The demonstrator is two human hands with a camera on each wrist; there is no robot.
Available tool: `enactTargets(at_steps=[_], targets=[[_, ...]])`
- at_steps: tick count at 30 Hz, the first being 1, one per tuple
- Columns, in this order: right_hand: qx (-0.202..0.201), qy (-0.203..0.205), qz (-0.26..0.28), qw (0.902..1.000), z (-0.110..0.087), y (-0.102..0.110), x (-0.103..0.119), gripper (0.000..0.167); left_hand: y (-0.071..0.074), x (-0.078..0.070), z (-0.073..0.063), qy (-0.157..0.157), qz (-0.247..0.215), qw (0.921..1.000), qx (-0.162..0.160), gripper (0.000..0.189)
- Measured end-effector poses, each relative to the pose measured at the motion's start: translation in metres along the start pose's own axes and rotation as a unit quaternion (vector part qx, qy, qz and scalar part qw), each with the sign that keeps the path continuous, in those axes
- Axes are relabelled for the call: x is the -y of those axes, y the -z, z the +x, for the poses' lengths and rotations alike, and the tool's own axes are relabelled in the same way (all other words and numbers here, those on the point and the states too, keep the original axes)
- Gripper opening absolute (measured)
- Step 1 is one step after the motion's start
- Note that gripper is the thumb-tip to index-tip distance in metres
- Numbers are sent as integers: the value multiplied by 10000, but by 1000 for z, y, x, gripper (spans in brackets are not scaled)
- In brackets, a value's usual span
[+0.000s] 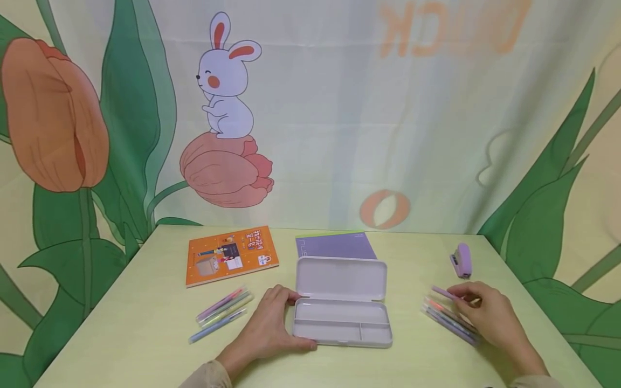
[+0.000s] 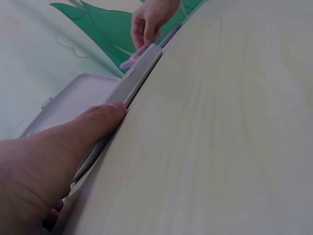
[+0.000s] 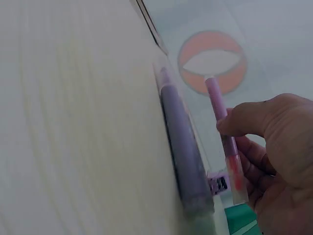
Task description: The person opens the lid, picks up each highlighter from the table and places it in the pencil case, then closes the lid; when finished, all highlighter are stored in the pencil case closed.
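Mid-worktop (image 1: 145, 345), your case (image 1: 327, 330) sits with its lid (image 1: 341, 278) tipped up, compartments facing you. Your left hand (image 1: 271, 326) grips its left end, thumb on the front edge and a finger at the back corner, probably so it doesn't slide. Your right hand (image 1: 490, 312) pinches a lilac pen (image 1: 442, 292) between thumb and fingers, just above the right pens (image 1: 451, 326); I'm guessing the light grip is for picking one from the bunch. Left pens (image 1: 223, 312) lie the other side of the case.

Hard-to-see stuff: your right hand partly covers the right pens, so no firm count. The lid hides the notebook's (image 1: 337, 245) near edge. Your left wrist cam can't see into the compartments, and the nearest pen is blurry in the right one.
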State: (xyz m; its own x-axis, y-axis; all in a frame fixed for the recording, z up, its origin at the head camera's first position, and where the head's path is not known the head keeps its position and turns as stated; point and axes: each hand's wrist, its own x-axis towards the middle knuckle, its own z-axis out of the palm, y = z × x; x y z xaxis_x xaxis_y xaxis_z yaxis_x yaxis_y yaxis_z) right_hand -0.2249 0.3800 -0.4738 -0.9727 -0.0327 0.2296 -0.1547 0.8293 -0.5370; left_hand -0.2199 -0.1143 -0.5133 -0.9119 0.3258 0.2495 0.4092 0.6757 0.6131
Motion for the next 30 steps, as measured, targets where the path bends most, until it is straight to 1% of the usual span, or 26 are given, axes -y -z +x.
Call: enactTargets(at_steps=[2,5,9,13,20,23,30], targets=[[-234,248,128,9993,-1,-2,6,17,0,0,0,7,-32,10000,-5,99],[-525,630,403,9958,-2,-5,18,20,-1,0,-1,-31,-55,10000,-21,99],[-603,988,694,9908,-1,-10,41,23,-1,-1,-1,-47,-51,10000,-13,99],[-537,1191,864,9877,2,-15,68,25,-1,0,0,-22,-34,10000,-24,98],[-371,1628,1242,9781,13,-26,110,29,-1,-1,-1,-141,58,9998,-100,97],[-299,1782,1326,9746,17,-34,123,31,-1,-1,-1,-120,49,9999,-91,97],[-23,1903,1456,9709,23,-55,145,32,-1,-1,-1,-101,54,9999,-62,97]])
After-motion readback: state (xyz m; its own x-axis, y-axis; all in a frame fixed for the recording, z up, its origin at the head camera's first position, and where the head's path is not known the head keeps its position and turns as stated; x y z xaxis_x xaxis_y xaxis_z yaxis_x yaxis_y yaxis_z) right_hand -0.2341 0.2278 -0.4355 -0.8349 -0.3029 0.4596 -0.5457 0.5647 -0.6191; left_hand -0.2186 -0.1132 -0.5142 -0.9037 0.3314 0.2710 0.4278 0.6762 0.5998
